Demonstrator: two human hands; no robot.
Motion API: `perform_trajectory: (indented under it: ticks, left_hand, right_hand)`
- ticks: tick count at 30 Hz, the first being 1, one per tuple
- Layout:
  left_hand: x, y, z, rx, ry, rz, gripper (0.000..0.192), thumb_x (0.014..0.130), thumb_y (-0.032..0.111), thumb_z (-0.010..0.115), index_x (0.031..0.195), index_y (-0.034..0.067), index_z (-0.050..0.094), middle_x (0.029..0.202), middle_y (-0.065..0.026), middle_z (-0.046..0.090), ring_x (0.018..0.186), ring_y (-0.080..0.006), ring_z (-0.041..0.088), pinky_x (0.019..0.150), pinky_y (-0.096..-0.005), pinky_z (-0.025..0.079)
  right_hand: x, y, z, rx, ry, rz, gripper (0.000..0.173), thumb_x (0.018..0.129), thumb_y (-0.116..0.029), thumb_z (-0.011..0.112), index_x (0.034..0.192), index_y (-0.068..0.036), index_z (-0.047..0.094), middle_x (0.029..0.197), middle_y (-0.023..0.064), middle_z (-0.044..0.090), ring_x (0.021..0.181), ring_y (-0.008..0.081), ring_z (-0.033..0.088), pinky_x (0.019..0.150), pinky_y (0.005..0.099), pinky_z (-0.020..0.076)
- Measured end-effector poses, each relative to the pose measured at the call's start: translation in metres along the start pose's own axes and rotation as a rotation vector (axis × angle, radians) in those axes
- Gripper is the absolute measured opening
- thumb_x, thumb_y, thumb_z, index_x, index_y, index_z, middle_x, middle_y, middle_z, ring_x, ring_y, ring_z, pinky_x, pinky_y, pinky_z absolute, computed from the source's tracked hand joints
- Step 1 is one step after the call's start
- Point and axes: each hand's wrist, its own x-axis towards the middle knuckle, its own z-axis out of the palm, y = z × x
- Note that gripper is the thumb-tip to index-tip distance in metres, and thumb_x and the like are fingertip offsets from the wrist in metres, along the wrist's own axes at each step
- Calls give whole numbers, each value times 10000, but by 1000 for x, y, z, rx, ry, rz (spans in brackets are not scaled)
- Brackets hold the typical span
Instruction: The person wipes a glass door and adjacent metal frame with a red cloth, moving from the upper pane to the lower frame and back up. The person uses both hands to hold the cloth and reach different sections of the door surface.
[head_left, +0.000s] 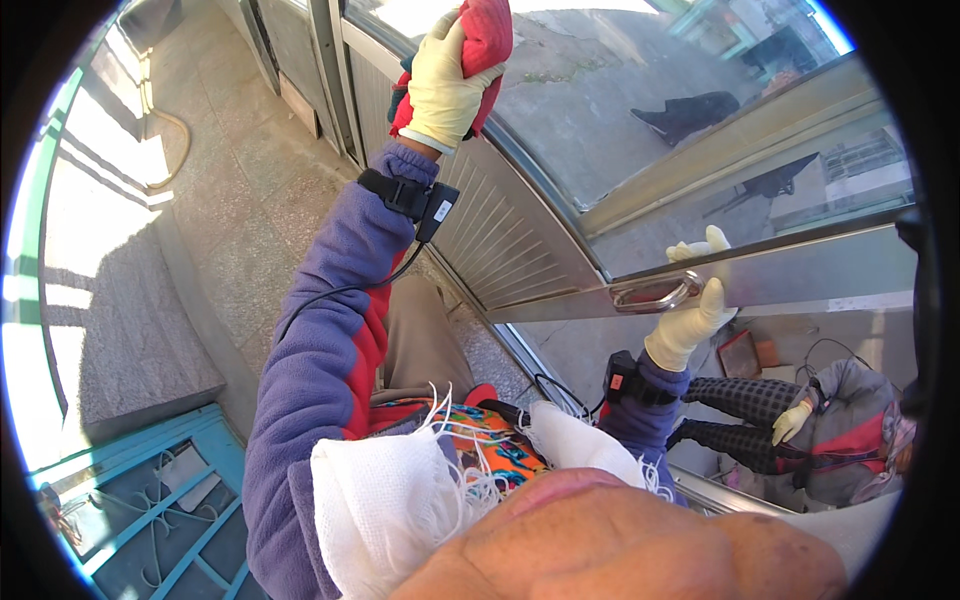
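My left hand (442, 94), in a pale yellow glove, is raised and closed around a folded red cloth (487, 37) with a dark green part at its left. The cloth is up by the glass pane (570, 97) of a metal-framed door. Lower right, my gloved right hand (688, 326) rests at the metal stile (795, 266), beside the shiny door handle (658, 291). Its fingers are apart and hold nothing. A pale glove shape in the glass above looks like its reflection. The lower door panel (510, 232) is ribbed metal.
At the right is another person (832, 427) with a gloved hand. A teal metal grille (150, 517) stands lower left, near a stone slab (150, 337). A hose (184, 146) lies on the tiled floor (232, 172). A cable (337, 289) runs along my left sleeve.
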Motion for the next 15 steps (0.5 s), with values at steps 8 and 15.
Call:
perform_trajectory:
  ticks: [8, 15]
  left_hand:
    - [-9, 22, -8, 33, -62, 26, 654, 748, 57, 843, 1344, 64, 574, 1333, -146, 567, 1197, -329, 577, 1031, -380, 470]
    - [-3, 14, -13, 43, -109, -87, 560, 818, 144, 809, 1333, 102, 590, 1262, -113, 602, 1151, -297, 618, 986, -363, 497]
  right_hand:
    - [-1, 1, 0, -8, 18, 9, 642, 866, -384, 733, 1254, 111, 606, 909, 178, 694, 808, 273, 708, 768, 377, 587]
    - [-1, 2, -2, -24, 8, 12, 660, 865, -414, 727, 1263, 98, 607, 916, 177, 697, 820, 266, 703, 773, 367, 584]
